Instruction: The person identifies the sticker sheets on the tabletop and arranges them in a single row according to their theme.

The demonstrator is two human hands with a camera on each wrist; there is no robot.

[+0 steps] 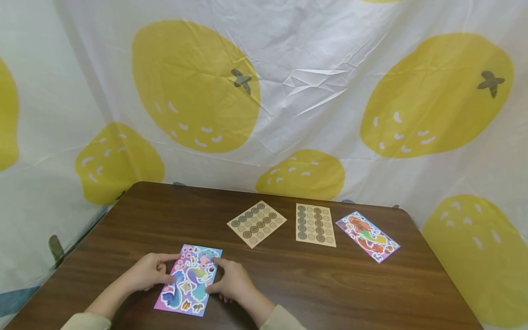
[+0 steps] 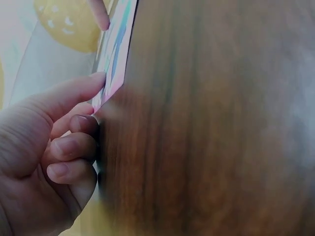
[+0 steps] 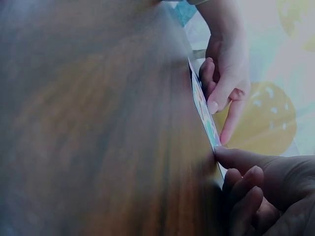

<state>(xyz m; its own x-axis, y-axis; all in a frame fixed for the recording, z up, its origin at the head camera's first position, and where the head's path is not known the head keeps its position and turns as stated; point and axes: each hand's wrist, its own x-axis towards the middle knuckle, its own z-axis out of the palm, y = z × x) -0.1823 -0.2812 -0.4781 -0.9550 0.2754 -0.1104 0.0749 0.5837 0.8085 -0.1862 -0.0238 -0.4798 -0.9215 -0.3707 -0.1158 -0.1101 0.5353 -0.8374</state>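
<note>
A sticker sheet (image 1: 190, 280) with a blue-haired mermaid and small pictures is between both hands, at the front left of the table. My left hand (image 1: 150, 272) holds its left edge, with the thumb on the printed face and the forefinger farther up. At the right edge my right hand (image 1: 236, 280) grips with thumb and forefinger. Other fingers of the left hand (image 2: 59, 142) curl below the thumb in the left wrist view. In the right wrist view the sheet (image 3: 203, 108) shows nearly edge-on; whether it touches the table is hard to tell.
Toward the back of the brown wooden table (image 1: 330, 288) lie two beige sheets of round stickers, one turned (image 1: 256, 224) and one straighter (image 1: 315, 225). A second mermaid sticker sheet (image 1: 368, 236) lies right of them. Behind hangs a lemon-patterned cloth (image 1: 305, 114).
</note>
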